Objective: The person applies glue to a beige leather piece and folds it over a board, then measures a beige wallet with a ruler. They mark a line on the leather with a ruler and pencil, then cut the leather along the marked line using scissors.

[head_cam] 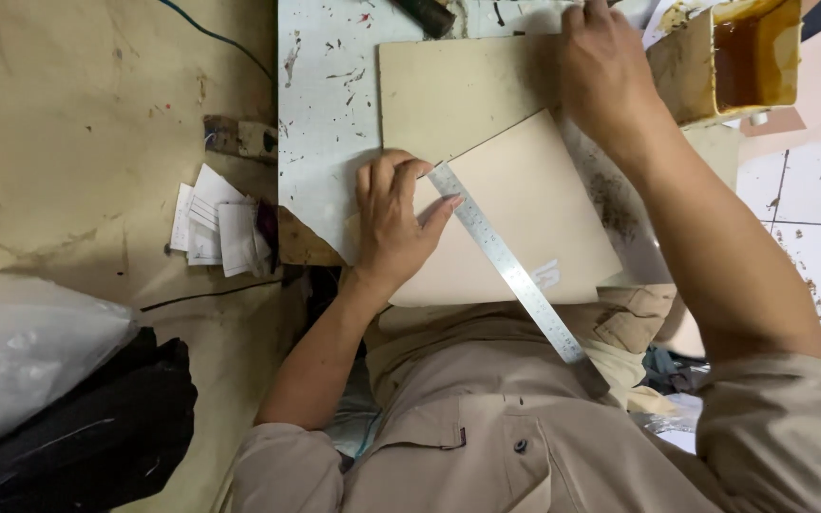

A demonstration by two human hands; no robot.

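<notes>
A beige cardboard sheet [534,204] lies tilted on a larger tan board [448,90] on a white, paint-flecked work surface [320,114]. A long steel ruler [505,266] runs diagonally across the sheet toward my lap. My left hand [393,220] presses flat on the sheet with its fingertips on the ruler's upper end. My right hand [605,76] reaches to the far edge of the tan board, fingers curled down; whether it holds anything is hidden.
A yellow-brown open box [748,57] with dark liquid stands at the top right. Folded white papers [216,223] lie on the tan floor covering at the left. A white plastic bag [26,351] and black cloth [97,427] sit at the lower left. White tiles [810,204] show at right.
</notes>
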